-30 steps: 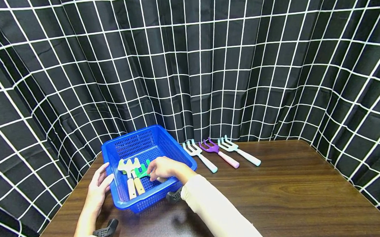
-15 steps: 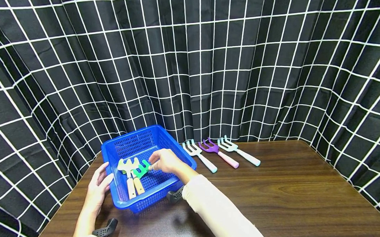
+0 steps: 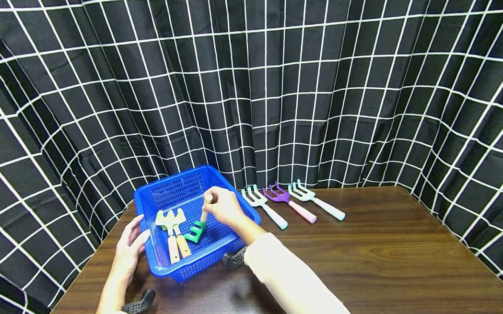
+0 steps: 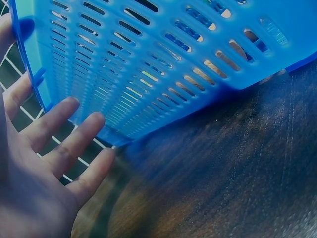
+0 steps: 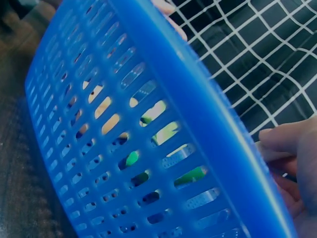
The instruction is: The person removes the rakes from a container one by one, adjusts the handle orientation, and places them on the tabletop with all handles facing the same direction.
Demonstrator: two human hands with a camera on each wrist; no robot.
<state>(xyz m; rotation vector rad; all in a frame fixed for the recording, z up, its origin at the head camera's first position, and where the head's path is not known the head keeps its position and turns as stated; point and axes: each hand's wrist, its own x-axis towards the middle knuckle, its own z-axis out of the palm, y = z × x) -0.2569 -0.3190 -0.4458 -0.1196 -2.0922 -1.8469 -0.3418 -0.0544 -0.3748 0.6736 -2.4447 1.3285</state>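
My right hand (image 3: pixel 223 206) pinches the light wooden handle of a small green garden rake (image 3: pixel 197 231) inside the blue plastic basket (image 3: pixel 189 262). The rake is tilted, handle end up and green tines low toward the front left. At the left side, my left hand (image 3: pixel 129 246) touches the basket's rim with thumb and fingertip. Its other fingers are loosely spread beside the slotted wall in the left wrist view. Two pale yellow-green small garden tools with wooden handles, one (image 3: pixel 172 236) and another (image 3: pixel 181 240), lie side by side in the basket. The right wrist view shows green tines (image 5: pixel 190 176) through the slots.
Right of the basket, three hand forks lie in a row on the brown wooden table (image 3: pixel 370 255): a pale blue-white one (image 3: pixel 265 208), a purple one with pink handle (image 3: pixel 290 202) and another pale one (image 3: pixel 316 200). A black gridded curtain (image 3: pixel 247 80) stands behind.
My right hand has risen slightly with the green rake and turned it, so the wooden handle now points up and the tines down. The left hand, basket and other tools stay put.
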